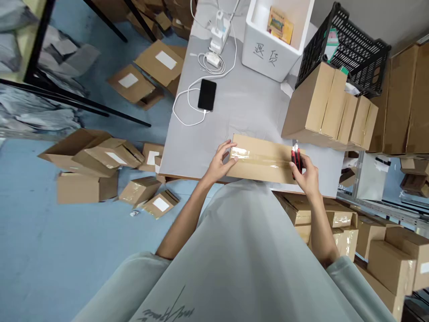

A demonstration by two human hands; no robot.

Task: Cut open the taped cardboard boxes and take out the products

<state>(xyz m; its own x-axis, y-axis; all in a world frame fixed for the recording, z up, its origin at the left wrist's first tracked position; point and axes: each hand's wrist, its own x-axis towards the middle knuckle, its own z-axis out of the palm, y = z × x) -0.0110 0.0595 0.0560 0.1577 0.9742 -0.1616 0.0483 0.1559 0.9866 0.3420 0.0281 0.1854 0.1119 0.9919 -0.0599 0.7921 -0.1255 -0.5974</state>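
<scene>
A long, flat cardboard box (pixel 263 161) lies in front of me at the table's near edge, with clear tape running along its top. My left hand (pixel 219 163) grips the box's left end, thumb on the top face and fingers by the far corner. In my right hand (pixel 306 174) is a red and black utility knife (pixel 295 157), held over the box's right end with its tip pointing away from me. Some of the right fingers are hidden behind the knife and box.
The grey table (pixel 248 107) bears a black phone (pixel 207 95) on a white cable, a power strip (pixel 220 36), a white bin (pixel 268 58), upright cardboard boxes (pixel 308 103) and a black crate (pixel 362 49). Opened cartons (pixel 83 188) litter the blue floor; more boxes (pixel 389 264) are stacked right.
</scene>
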